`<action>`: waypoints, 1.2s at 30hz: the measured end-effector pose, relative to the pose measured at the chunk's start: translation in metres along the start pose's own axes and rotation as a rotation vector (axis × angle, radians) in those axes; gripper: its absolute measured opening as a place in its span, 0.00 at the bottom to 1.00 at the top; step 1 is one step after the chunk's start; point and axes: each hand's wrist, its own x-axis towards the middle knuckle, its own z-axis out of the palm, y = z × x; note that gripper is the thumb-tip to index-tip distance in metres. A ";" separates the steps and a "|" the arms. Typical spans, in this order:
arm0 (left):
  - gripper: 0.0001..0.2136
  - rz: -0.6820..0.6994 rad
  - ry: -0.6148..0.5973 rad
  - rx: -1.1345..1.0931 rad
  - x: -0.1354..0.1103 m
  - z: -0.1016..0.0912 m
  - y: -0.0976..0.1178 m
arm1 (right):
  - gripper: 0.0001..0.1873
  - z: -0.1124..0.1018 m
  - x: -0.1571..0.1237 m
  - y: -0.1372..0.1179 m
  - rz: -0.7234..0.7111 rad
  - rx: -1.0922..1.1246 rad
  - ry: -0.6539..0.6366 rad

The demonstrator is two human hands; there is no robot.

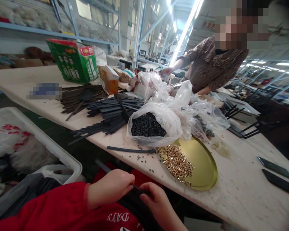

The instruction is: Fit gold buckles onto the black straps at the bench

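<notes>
Both hands are low in front of my red top, below the table edge. My left hand (pixel 110 187) is closed around a thin black strap (pixel 135 190). My right hand (pixel 155 200) pinches the same black strap from the other side. Just beyond them on the table lies a gold round tray (pixel 202 163) with a heap of small gold metal pieces (pixel 175 162). A clear bag of small black beads (pixel 148 125) stands behind the tray. One loose black strap (pixel 130 149) lies near the table edge.
Piles of black straps (pixel 110 112) cover the table's middle, with a green carton (pixel 73 61) behind. A white bin (pixel 69 160) with bags sits at my left. Another person in a checked shirt (pixel 214 64) works across the table. Two dark flat pieces (pixel 276 175) lie at right.
</notes>
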 end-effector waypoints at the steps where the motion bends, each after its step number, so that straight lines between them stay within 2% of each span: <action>1: 0.07 0.050 0.011 0.072 0.000 0.002 0.003 | 0.10 0.003 -0.003 -0.001 -0.050 -0.109 -0.043; 3: 0.08 0.148 0.031 0.190 -0.001 0.001 0.013 | 0.08 0.009 -0.007 -0.004 -0.142 -0.260 -0.098; 5: 0.07 0.250 0.102 0.239 -0.005 -0.009 0.027 | 0.03 0.011 -0.007 -0.007 -0.208 -0.296 -0.079; 8: 0.08 0.362 0.366 0.174 -0.014 -0.035 0.044 | 0.03 0.003 -0.001 -0.016 -0.186 -0.093 0.029; 9: 0.09 0.341 0.445 0.124 -0.016 -0.042 0.048 | 0.04 -0.001 0.002 -0.021 -0.156 0.037 0.064; 11: 0.07 0.164 0.517 -0.013 -0.017 -0.047 0.049 | 0.06 -0.006 0.008 -0.032 -0.099 0.331 0.118; 13: 0.06 -0.039 0.428 -0.224 -0.011 -0.038 0.046 | 0.09 -0.006 0.012 -0.042 -0.059 0.552 0.164; 14: 0.07 -0.098 0.356 -0.353 -0.006 -0.031 0.043 | 0.11 -0.004 0.014 -0.046 -0.040 0.616 0.190; 16: 0.09 -0.108 0.278 -0.580 0.002 -0.015 0.037 | 0.13 0.001 0.015 -0.051 0.001 0.675 0.224; 18: 0.10 -0.095 0.249 -0.691 0.004 -0.003 0.031 | 0.14 0.004 0.017 -0.051 0.029 0.705 0.252; 20: 0.09 -0.124 0.186 -0.696 -0.005 0.002 0.022 | 0.15 0.001 0.019 -0.046 0.044 0.741 0.290; 24: 0.08 -0.245 -0.044 -0.603 -0.047 -0.001 -0.007 | 0.17 -0.015 0.026 -0.033 0.094 0.840 0.373; 26: 0.08 -0.277 -0.174 -0.576 -0.063 -0.003 -0.020 | 0.17 -0.017 0.029 -0.027 0.124 0.869 0.365; 28: 0.07 -0.277 -0.238 -0.638 -0.065 -0.005 -0.023 | 0.17 -0.010 0.030 -0.025 0.163 0.878 0.316; 30: 0.13 -0.249 -0.222 -0.840 -0.050 -0.004 -0.016 | 0.16 0.004 0.030 -0.025 0.213 0.882 0.246; 32: 0.25 -0.226 -0.205 -1.123 -0.024 -0.003 -0.004 | 0.16 0.016 0.030 -0.026 0.249 0.867 0.181; 33: 0.27 -0.245 -0.171 -1.209 -0.011 -0.002 0.001 | 0.16 0.019 0.030 -0.026 0.257 0.852 0.157; 36: 0.20 -0.254 -0.138 -1.148 0.017 -0.004 0.008 | 0.18 0.012 0.033 -0.025 0.241 0.797 0.215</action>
